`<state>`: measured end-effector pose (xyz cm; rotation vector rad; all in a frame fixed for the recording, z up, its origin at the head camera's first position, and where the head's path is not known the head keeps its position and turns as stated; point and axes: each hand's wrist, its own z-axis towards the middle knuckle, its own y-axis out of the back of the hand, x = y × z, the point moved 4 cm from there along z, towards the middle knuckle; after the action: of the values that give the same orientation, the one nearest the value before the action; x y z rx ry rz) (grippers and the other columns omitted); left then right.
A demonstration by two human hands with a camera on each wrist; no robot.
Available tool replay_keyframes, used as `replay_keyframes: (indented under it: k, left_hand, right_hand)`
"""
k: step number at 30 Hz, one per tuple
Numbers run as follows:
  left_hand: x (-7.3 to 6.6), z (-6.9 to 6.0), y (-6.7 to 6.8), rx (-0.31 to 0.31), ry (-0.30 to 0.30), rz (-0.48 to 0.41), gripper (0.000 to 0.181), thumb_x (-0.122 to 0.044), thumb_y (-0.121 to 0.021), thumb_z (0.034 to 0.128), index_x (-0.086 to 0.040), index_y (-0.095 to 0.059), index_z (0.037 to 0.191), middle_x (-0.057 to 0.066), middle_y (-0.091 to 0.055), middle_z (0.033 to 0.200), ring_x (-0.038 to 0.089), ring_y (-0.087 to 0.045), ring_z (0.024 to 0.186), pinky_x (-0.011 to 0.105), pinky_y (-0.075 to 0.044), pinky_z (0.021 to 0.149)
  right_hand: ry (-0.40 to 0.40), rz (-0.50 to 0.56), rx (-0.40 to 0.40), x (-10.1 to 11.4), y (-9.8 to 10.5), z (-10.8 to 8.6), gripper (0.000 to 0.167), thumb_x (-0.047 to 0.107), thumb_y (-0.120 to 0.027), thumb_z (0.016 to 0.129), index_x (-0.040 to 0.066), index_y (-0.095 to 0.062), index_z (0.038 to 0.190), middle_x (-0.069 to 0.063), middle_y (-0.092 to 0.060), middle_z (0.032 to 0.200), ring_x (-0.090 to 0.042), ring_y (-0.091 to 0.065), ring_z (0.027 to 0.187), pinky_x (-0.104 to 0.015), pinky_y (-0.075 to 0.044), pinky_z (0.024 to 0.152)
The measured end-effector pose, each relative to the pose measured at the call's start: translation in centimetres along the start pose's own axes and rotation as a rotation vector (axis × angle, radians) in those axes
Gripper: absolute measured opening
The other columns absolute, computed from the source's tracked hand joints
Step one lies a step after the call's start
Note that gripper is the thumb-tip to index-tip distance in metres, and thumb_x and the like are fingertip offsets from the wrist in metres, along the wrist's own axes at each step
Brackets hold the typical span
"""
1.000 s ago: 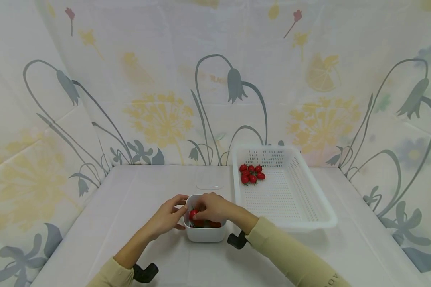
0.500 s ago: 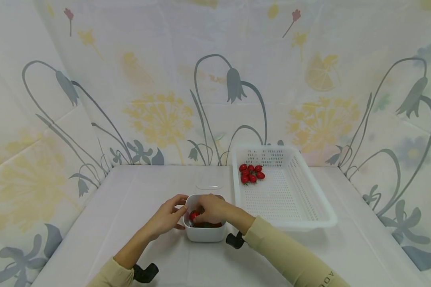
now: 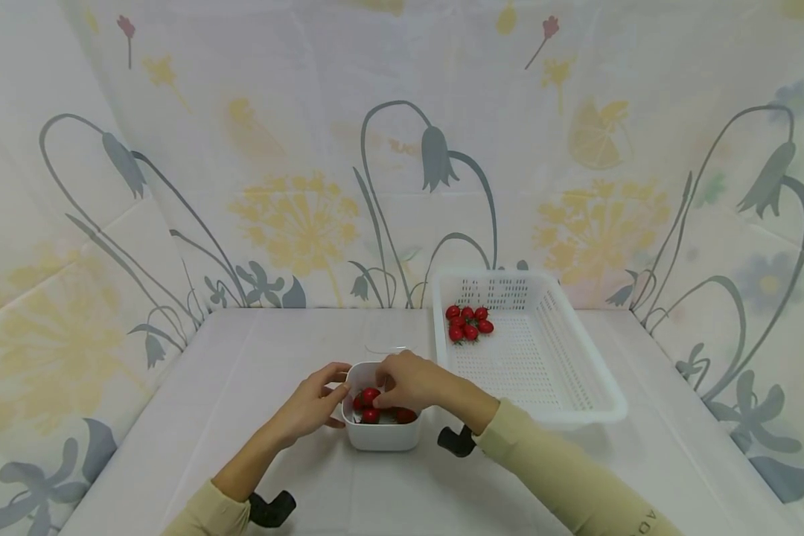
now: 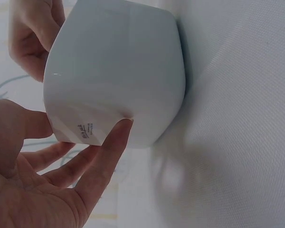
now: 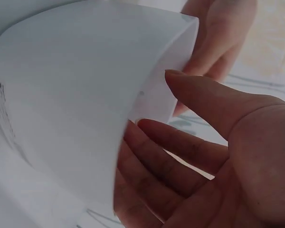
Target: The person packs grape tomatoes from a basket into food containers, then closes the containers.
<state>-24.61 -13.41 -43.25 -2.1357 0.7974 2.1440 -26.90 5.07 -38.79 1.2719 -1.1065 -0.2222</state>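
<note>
A small white square container (image 3: 383, 439) stands on the table with several red cherry tomatoes (image 3: 370, 397) inside. My left hand (image 3: 311, 402) holds its left side, thumb at the rim and fingers spread against the outer wall; in the left wrist view a fingertip presses that wall. Over the container's opening is my right hand (image 3: 409, 381), its fingers reaching inside the rim. The right wrist view shows its thumb (image 5: 199, 95) and index finger apart, with no tomato visible between them. The container's far inside is partly covered by the right hand.
To the right stands a large white perforated basket (image 3: 543, 414), with several cherry tomatoes (image 3: 470, 333) gathered in its far left corner. A clear lid-like piece (image 3: 377, 350) lies behind the small container. A flowered cloth hangs at the back.
My right hand dipped deeper into the container, then rose slightly to the right, so more of the tomatoes inside show now. The left hand and the basket's tomatoes have stayed put.
</note>
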Motion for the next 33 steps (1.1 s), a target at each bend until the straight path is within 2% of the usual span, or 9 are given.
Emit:
replay_keyframes:
  k: [7,15,21,28,33]
  left_hand:
    - [-0.1,0.0,0.1,-0.015,0.012,0.019,0.036,-0.011,-0.052,0.1070,-0.003,-0.050,0.142,0.030,-0.050,0.143,0.043,-0.063,0.115,0.045,-0.065,0.069]
    - [0.0,0.1,0.1,-0.028,0.022,0.035,0.036,-0.012,-0.052,0.1067,-0.004,-0.051,0.142,0.028,-0.052,0.142,0.042,-0.064,0.114,0.043,-0.065,0.068]
    - [-0.1,0.0,0.0,-0.018,0.014,0.023,0.036,-0.012,-0.053,0.1066,-0.003,-0.051,0.142,0.029,-0.052,0.142,0.042,-0.064,0.115,0.045,-0.065,0.068]
    - [-0.2,0.0,0.0,-0.011,0.013,0.020,0.036,-0.012,-0.052,0.1069,-0.003,-0.050,0.142,0.029,-0.051,0.142,0.045,-0.062,0.116,0.045,-0.065,0.069]
    - [-0.1,0.0,0.0,-0.013,0.011,0.018,0.037,-0.012,-0.053,0.1068,-0.004,-0.050,0.142,0.029,-0.051,0.142,0.046,-0.062,0.117,0.045,-0.065,0.068]
  right_hand:
    - [0.034,0.034,0.014,-0.1,1.5,-1.6,0.026,0.021,-0.075,0.092,0.002,-0.072,0.109,0.000,-0.069,0.092,-0.013,-0.062,0.083,-0.026,-0.055,0.065]
    - [0.094,0.040,0.024,0.2,3.1,-3.3,0.021,0.019,-0.075,0.092,0.005,-0.073,0.108,0.001,-0.070,0.094,-0.013,-0.064,0.087,-0.024,-0.056,0.069]
    - [0.079,0.042,0.014,-0.3,4.2,-4.5,0.021,0.020,-0.075,0.093,0.007,-0.073,0.110,0.000,-0.071,0.101,-0.017,-0.065,0.093,-0.025,-0.058,0.073]
    - [0.081,0.028,-0.037,-1.5,6.0,-6.0,0.025,0.018,-0.074,0.093,0.005,-0.072,0.114,-0.009,-0.072,0.107,-0.019,-0.068,0.095,-0.027,-0.059,0.079]
    - [0.052,0.017,-0.084,-3.1,7.2,-6.7,0.029,0.021,-0.075,0.093,0.005,-0.070,0.117,-0.009,-0.071,0.108,-0.020,-0.068,0.096,-0.029,-0.060,0.080]
